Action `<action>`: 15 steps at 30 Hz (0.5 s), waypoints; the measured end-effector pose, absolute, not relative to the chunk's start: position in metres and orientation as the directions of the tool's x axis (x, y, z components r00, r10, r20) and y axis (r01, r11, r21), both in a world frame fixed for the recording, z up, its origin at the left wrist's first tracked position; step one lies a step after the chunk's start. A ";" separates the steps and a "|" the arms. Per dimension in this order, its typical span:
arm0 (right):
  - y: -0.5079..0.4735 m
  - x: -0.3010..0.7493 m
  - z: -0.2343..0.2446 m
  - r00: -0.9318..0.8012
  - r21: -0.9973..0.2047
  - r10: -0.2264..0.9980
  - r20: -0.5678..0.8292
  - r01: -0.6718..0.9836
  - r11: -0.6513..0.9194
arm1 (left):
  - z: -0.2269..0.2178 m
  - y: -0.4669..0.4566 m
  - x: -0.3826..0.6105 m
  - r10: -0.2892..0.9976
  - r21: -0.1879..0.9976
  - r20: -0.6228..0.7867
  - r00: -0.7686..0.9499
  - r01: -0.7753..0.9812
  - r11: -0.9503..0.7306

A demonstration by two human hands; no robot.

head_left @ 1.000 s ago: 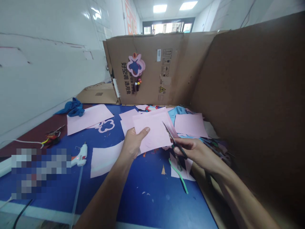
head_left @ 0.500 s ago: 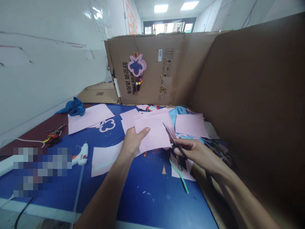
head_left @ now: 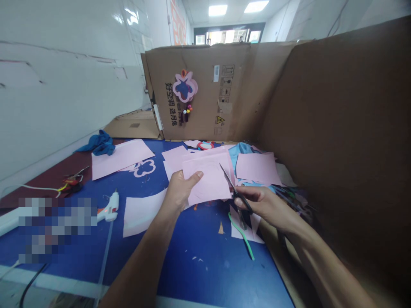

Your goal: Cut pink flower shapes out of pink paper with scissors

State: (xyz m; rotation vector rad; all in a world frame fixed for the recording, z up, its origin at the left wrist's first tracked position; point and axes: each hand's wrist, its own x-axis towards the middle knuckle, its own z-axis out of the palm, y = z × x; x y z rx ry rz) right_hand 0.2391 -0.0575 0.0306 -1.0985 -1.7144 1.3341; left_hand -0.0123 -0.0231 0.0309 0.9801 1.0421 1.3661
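Note:
Pink paper (head_left: pixel 210 175), in what looks like stacked sheets with faint curved lines drawn on it, is held above the blue table. My left hand (head_left: pixel 181 188) grips its left edge, thumb on top and fingers hidden underneath. My right hand (head_left: pixel 257 201) is closed around the handles of dark-handled scissors (head_left: pixel 228 176). One blade lies over the paper's right side, pointing up and left. Below my right hand, a green strip (head_left: pixel 245 241) and a pink paper scrap (head_left: pixel 237 231) rest on the table.
A white glue gun (head_left: pixel 111 207) stands at the left, near a pink flower-shaped cutout (head_left: pixel 144 168) and a blue cloth (head_left: pixel 100 143). More pink sheets (head_left: pixel 258 168) lie around. Cardboard walls (head_left: pixel 199 119) enclose the back and right, with a flower ornament (head_left: pixel 185 87) hanging on the back one.
Almost nothing differs. The paper has tilted slightly, and its drawn lines show more clearly; both hands keep their holds in nearly the same places.

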 end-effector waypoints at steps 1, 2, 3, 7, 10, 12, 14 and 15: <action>-0.057 0.239 0.030 -0.402 -0.974 0.915 0.020 0.201 0.110 | 0.031 -0.023 -0.012 0.998 0.962 -0.002 -0.057 -0.272 -0.014; -0.057 0.240 0.030 -0.401 -0.975 0.916 0.018 0.197 0.106 | 0.032 -0.023 -0.012 0.998 0.961 0.002 -0.061 -0.276 -0.018; -0.057 0.240 0.029 -0.402 -0.975 0.916 0.015 0.196 0.102 | 0.033 -0.023 -0.012 0.998 0.959 0.003 -0.066 -0.282 -0.022; -0.057 0.241 0.029 -0.404 -0.973 0.915 -0.002 0.212 0.092 | 0.034 -0.023 -0.012 0.998 0.953 0.006 -0.064 -0.301 -0.026; -0.056 0.241 0.030 -0.399 -0.973 0.917 -0.010 0.216 0.083 | 0.034 -0.023 -0.012 0.998 0.952 0.004 -0.057 -0.305 -0.021; -0.056 0.241 0.030 -0.396 -0.972 0.918 -0.019 0.221 0.075 | 0.034 -0.024 -0.013 0.999 0.953 0.001 -0.048 -0.304 -0.016; -0.056 0.241 0.029 -0.387 -0.972 0.922 -0.027 0.224 0.066 | 0.034 -0.024 -0.015 0.999 0.953 0.003 -0.032 -0.301 -0.012; -0.056 0.241 0.029 -0.383 -0.973 0.923 -0.027 0.223 0.064 | 0.034 -0.024 -0.015 1.000 0.954 0.003 -0.024 -0.299 -0.010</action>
